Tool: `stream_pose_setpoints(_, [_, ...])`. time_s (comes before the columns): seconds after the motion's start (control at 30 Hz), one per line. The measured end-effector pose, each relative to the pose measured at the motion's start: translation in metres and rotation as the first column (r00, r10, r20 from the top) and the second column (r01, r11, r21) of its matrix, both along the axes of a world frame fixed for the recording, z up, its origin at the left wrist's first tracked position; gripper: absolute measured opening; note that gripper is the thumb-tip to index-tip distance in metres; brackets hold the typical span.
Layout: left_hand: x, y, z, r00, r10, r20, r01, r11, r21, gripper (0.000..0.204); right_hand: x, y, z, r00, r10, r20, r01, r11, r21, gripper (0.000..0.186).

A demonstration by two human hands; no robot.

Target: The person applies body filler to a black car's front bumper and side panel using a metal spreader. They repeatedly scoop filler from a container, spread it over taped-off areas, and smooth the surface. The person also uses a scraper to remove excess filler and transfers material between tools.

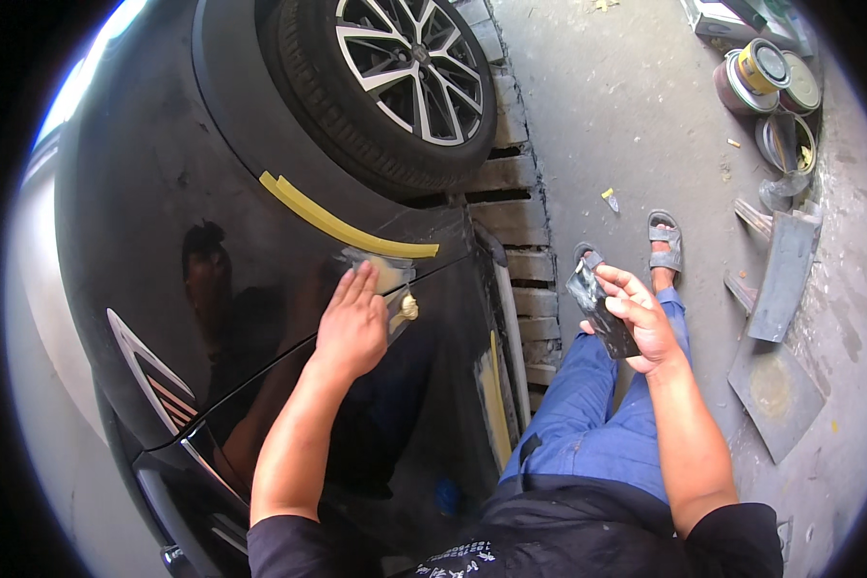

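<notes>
My left hand has its fingertips on a grey-and-beige patch on the black car panel, with a spreader held at its thumb side, carrying a lump of cream putty. Just above the patch runs a curved strip of yellow masking tape. My right hand grips a dark, smeared rectangular piece over my legs, to the right of the car.
A wheel sits above the tape, beside paving slabs. My sandalled feet stand on concrete. Along the right are stacked cans, a long grey board and a flat grey plate.
</notes>
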State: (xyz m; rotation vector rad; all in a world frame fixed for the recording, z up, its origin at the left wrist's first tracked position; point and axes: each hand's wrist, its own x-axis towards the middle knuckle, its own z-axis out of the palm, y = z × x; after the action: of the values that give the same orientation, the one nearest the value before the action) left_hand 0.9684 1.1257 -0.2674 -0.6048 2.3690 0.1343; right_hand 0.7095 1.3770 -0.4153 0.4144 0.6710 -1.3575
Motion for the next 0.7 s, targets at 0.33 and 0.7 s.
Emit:
stream_pose_setpoints(0.33, [0.004,-0.003,-0.03,0.999,-0.008,-0.035,0.011,0.997,0.078,0.019,-0.01,0.005,0.009,0.999,0.03,-0.016,-0.03,1.0,0.007,0.048])
stream_pose_setpoints(0.7, [0.029,0.025,-0.049,0.995,0.098,-0.004,-0.091,0.938,0.335,0.022,-0.052,0.022,0.047,0.998,0.009,-0.062,-0.008,1.0,0.025,0.048])
